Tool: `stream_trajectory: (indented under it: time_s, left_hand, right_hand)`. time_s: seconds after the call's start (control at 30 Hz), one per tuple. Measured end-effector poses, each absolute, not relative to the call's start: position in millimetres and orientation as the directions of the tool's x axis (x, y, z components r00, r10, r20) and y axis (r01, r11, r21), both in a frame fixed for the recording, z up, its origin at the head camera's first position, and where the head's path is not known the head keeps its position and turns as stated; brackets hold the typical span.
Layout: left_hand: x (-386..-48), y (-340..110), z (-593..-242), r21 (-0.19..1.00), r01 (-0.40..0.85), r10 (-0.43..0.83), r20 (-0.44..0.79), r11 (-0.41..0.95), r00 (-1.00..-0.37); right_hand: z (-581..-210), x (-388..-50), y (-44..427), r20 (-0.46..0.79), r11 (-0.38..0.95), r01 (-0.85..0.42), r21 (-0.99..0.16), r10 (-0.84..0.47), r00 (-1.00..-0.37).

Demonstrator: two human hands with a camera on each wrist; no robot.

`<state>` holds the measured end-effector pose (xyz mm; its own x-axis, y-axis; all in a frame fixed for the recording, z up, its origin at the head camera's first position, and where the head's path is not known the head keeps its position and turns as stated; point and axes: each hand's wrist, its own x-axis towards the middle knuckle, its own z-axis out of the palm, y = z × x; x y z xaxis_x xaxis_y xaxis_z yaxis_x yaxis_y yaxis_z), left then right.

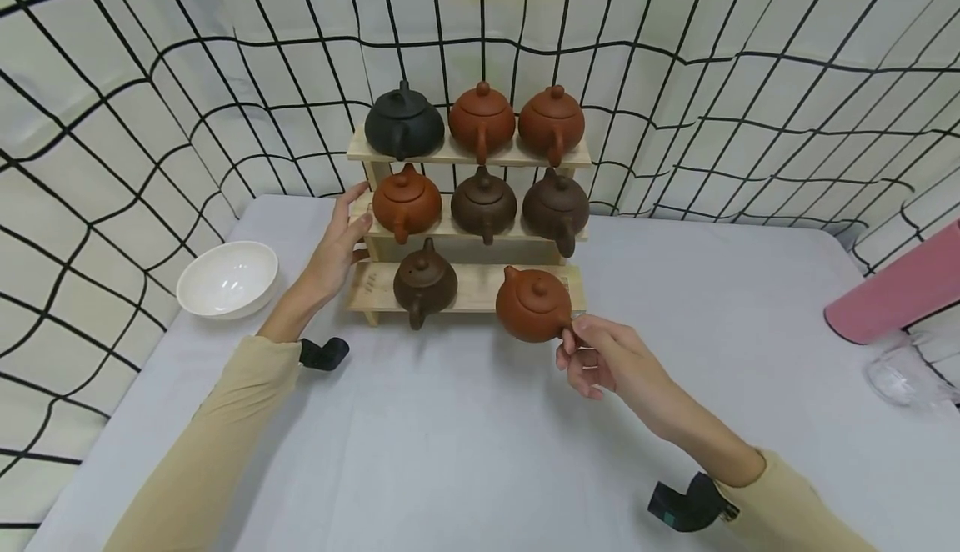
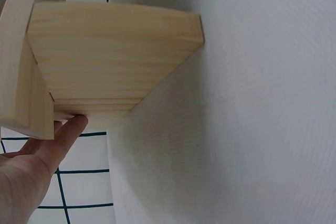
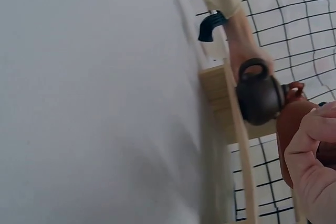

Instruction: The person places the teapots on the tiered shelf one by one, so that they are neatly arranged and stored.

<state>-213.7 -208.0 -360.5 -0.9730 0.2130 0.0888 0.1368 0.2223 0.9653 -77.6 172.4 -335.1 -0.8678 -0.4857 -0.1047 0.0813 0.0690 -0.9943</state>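
My right hand (image 1: 611, 360) pinches the handle of an orange-red clay teapot (image 1: 534, 306) at the right of the lowest shelf. Whether the teapot's base touches the shelf, I cannot tell. At the left side of the three-tier wooden rack (image 1: 480, 285), my left hand (image 1: 333, 252) grips the frame around the middle tier. In the left wrist view its fingers (image 2: 65, 137) lie against the wood. A brown teapot (image 1: 425, 283) stands at the left of the lowest shelf. The right wrist view shows the held teapot (image 3: 294, 129) partly hidden by my fingers.
Above stand a black teapot (image 1: 405, 125) and several reddish and brown ones. A white bowl (image 1: 227, 281) sits left of the rack. At the far right are a pink cylinder (image 1: 892, 293) and a clear glass (image 1: 907, 373). Black wire mesh (image 1: 660, 52) encloses the table's back and sides.
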Motion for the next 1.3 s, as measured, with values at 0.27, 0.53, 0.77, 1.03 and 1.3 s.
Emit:
stream_trajectory:
  time_s: [0.27, 0.53, 0.77, 1.03, 1.3]
  left_hand:
    - [-214, -208, -361, 0.963, 0.141, 0.216, 0.091, 0.229, -0.972]
    - [-213, -208, -358, 0.961, 0.152, 0.217, 0.101, 0.231, -0.971]
    - [-212, -208, -358, 0.963, 0.138, 0.208, 0.090, 0.231, -0.974]
    - [-213, -210, -362, 0.960, 0.145, 0.211, 0.094, 0.241, -0.973]
    - [-215, -209, -362, 0.961, 0.148, 0.215, 0.097, 0.234, -0.972]
  right_hand:
    - [-352, -98, 161, -0.128, 0.075, 0.107, -0.991, -0.384, -0.915]
    - [-354, -107, 155, -0.157, 0.106, 0.128, -0.986, -0.339, -0.928]
    - [-353, -108, 142, -0.167, 0.120, 0.132, -0.984, -0.371, -0.913]
    - [-359, -111, 131, -0.146, 0.092, 0.118, -0.989, -0.424, -0.894]
    - [-361, -111, 128, -0.146, 0.040, 0.143, -0.989, -0.437, -0.887]
